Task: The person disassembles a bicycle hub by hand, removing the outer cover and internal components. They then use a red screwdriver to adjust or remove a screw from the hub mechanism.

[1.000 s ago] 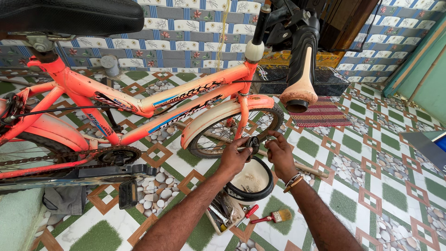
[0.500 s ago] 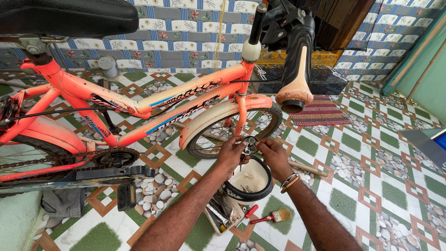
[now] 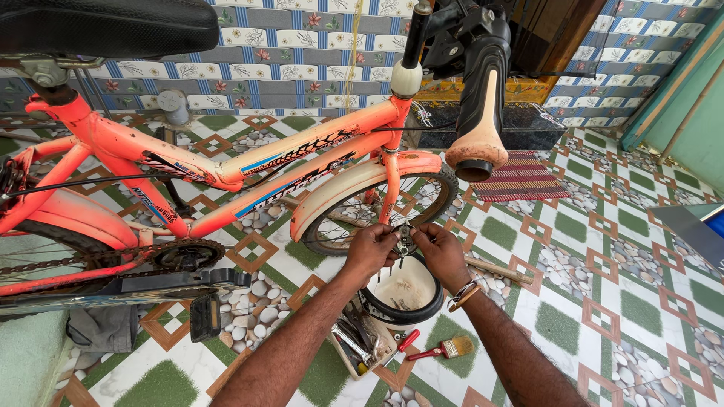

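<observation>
A: Where are the hands?

B: Both meet at the front wheel [image 3: 362, 215] hub of the orange bicycle [image 3: 226, 162]. The left hand [image 3: 371, 252] and right hand [image 3: 441, 252] each have fingers pinched narrow on a small dark metal hub part [image 3: 405, 241].

A: What lies under them?

B: A black bowl [image 3: 381, 309] on the tiled floor [image 3: 603, 301], at six o'clock from the hub. A red-handled brush [image 3: 445, 349] lies at four o'clock from the bowl, a box of tools [image 3: 358, 343] at eight o'clock.
</observation>
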